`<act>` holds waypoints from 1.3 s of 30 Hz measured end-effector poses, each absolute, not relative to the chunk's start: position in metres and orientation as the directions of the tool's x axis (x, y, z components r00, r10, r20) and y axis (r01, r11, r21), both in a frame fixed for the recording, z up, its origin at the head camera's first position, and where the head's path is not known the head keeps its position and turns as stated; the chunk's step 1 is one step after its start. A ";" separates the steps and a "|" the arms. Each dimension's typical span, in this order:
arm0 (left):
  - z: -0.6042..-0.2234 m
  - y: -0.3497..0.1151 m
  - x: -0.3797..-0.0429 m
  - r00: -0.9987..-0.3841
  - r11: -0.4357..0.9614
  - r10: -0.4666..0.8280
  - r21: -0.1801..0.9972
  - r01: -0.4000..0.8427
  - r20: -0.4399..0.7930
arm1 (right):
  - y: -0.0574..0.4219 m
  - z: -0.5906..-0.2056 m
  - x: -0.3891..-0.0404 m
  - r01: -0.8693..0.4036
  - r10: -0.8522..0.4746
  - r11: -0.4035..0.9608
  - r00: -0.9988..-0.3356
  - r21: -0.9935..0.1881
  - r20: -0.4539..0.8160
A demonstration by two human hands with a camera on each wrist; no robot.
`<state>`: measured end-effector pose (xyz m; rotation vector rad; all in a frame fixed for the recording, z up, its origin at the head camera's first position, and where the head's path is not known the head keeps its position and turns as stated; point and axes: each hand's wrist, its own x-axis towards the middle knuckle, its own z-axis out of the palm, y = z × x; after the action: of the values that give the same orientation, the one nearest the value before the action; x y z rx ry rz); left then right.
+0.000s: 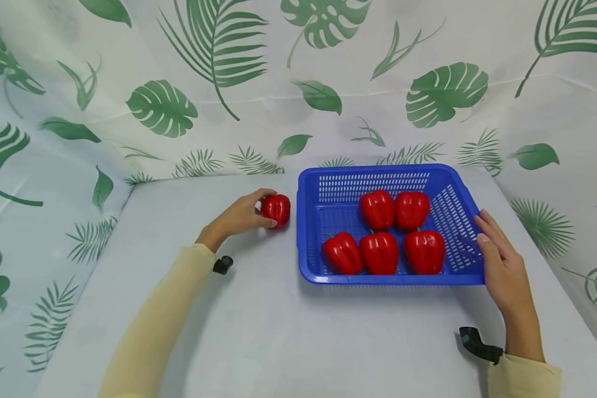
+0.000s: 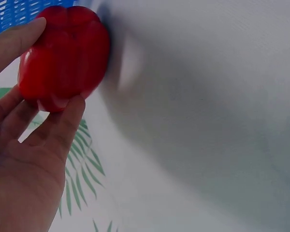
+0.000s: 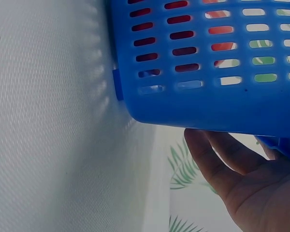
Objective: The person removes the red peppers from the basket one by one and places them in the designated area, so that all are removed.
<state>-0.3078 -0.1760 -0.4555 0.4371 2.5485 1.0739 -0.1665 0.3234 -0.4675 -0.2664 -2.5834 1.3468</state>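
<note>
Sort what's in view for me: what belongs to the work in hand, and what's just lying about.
Part of the work:
red pepper, held by the left hand
blue basket, with the right hand at its side
five peppers in the basket

Just surroundings:
leaf-print backdrop
white table
black wrist devices

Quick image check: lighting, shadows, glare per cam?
Head: soft, fairly even light, small glare spots on the red peppers; left wrist: dimmer, broad soft shadow across the table beside the held pepper; right wrist: row of faint light patches on the table next to the blue basket.
</note>
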 end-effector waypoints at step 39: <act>-0.421 -0.169 -0.309 -0.956 0.420 0.291 0.892 0.166 0.041 | 0.325 -0.470 -0.163 0.045 0.247 0.572 -0.962 -0.819 0.119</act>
<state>-0.3086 -0.1692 -0.4210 0.4111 2.5440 1.5774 -0.1627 0.3246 -0.4701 -0.2436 -2.5845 1.3362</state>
